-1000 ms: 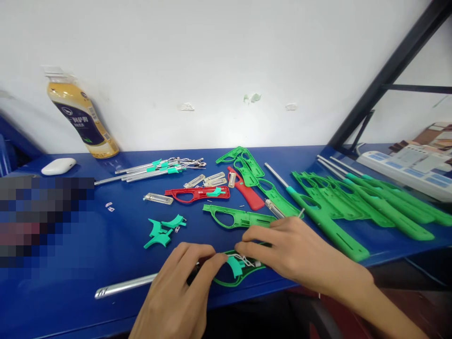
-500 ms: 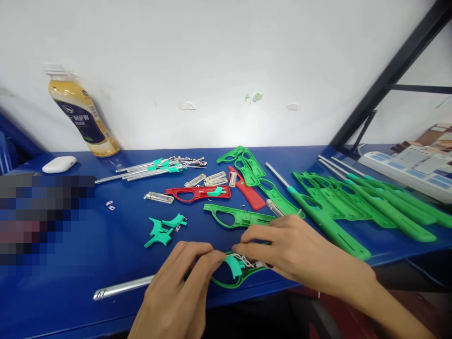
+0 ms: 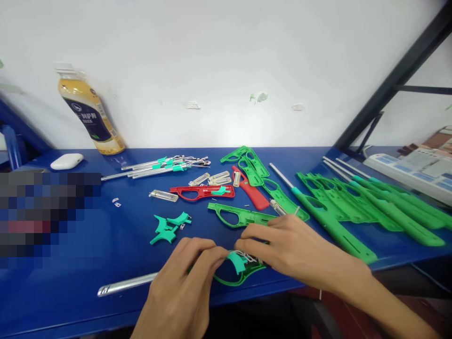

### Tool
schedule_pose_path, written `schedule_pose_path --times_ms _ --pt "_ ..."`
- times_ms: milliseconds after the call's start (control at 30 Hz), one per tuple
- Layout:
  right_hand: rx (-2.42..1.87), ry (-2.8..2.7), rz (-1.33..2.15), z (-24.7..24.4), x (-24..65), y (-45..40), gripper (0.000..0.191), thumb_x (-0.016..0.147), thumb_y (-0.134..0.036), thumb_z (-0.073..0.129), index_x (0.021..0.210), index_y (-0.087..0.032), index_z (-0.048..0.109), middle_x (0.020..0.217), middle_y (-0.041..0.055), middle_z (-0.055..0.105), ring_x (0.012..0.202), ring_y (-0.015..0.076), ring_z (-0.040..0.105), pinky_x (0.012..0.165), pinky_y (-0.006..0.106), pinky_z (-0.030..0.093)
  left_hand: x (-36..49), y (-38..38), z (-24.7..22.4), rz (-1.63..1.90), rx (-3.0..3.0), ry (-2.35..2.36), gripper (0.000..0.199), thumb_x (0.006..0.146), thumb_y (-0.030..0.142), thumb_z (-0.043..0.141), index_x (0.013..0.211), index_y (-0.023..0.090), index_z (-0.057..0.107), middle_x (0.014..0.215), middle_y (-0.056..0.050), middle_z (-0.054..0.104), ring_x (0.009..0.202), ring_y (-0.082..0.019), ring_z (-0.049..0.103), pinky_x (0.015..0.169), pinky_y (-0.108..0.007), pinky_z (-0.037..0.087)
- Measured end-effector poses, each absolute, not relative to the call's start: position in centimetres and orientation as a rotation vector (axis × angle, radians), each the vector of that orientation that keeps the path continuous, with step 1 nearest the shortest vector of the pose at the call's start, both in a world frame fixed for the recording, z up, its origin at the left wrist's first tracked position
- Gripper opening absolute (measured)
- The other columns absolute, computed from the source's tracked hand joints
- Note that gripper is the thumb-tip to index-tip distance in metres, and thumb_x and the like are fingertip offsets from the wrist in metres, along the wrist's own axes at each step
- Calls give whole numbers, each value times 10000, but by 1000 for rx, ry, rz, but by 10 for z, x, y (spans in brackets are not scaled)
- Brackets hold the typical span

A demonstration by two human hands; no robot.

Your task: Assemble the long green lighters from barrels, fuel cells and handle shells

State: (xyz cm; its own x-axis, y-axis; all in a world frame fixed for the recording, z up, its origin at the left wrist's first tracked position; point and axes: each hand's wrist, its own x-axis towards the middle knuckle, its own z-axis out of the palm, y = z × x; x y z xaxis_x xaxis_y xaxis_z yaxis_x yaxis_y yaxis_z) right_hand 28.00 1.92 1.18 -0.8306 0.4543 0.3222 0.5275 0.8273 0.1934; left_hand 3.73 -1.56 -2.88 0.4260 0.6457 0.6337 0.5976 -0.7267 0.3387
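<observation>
A green lighter shell half lies near the table's front edge, with a teal trigger and white wires inside. My left hand grips the shell's left end, fingers pressed together, and a metal tube sticks out to its left. From the right, my right hand pinches at the wires and the shell's upper edge; its fingertips are partly hidden. Just behind is another green shell half. Several loose teal triggers lie to the left.
Behind are a red shell half, a red handle, clear tanks and wired metal tubes. Green lighters and shells fill the right. A bottle and white case stand at the back left.
The whole view has shifted slightly, so most things appear a little further right. Both hands stay at the green shell; the right hand's fingers have moved slightly over the wires.
</observation>
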Motion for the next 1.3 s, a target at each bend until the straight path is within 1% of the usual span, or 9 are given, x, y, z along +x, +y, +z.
schedule_pose_path --times_ms 233,367,467,567,667,833,1000,1167,1300 --pt "-868 -2776 -299 16 276 24 178 1079 -168 497 1097 -223 665 806 -41 682 615 80 581 562 262 315 35 -15 -33 1154 2653 1141 302 1028 -4 475 1201 183 637 1090 -37 611 982 -124 589 902 -244 497" --pt "-923 -2692 -293 15 274 26 189 1090 -213 501 1138 -251 681 956 -32 747 608 67 616 563 257 348 33 -15 -34 1132 2715 1160 367 1010 -30 468 1267 174 633 1100 -45 593 980 -124 585 876 -239 507" --pt "-975 -2578 -272 13 280 19 198 1104 -298 486 1173 -267 669 1109 -29 758 712 77 699 581 257 397 34 -16 -34 1153 2705 1159 391 996 -42 485 1277 183 637 1094 -41 588 966 -125 579 847 -233 511" --pt "-1051 -2421 -106 9 289 3 163 1083 -375 542 1168 -293 654 1081 -65 764 857 80 748 694 229 476 36 -16 -33 1170 2682 1163 396 990 -53 485 1256 191 648 1106 -42 591 977 -131 576 859 -241 514" --pt "-1144 -2381 36 1 294 -13 160 1037 -428 619 1152 -328 668 1079 -85 759 897 72 753 750 212 506 37 -17 -33 1166 2681 1176 400 988 -59 477 1249 188 652 1115 -49 593 995 -138 578 883 -258 517" --pt "-1104 -2332 183 -10 292 -21 118 1057 -341 598 1112 -297 693 1034 -46 769 836 95 749 791 224 537 35 -17 -31 1154 2672 1136 430 977 -77 473 1263 189 654 1128 -54 589 1005 -131 580 867 -242 519" --pt "-1114 -2242 135 -15 287 -23 84 1047 -306 623 1103 -305 686 1031 -76 772 846 80 749 709 214 500 33 -17 -34 1147 2677 1115 414 981 -73 471 1255 176 656 1142 -64 579 1024 -132 579 890 -255 515" --pt "-1101 -2216 146 -17 287 -27 75 1048 -288 626 1113 -284 664 1021 -84 763 837 55 746 753 201 500 35 -16 -35 1154 2653 1126 413 980 -75 471 1239 184 662 1128 -61 590 997 -137 577 870 -266 514" --pt "-1108 -2231 83 -18 287 -27 87 1054 -313 611 1105 -293 678 1018 -84 764 861 66 761 698 216 495 36 -16 -32 1136 2651 1118 420 977 -77 464 1229 191 667 1106 -56 603 972 -138 579 852 -265 518"
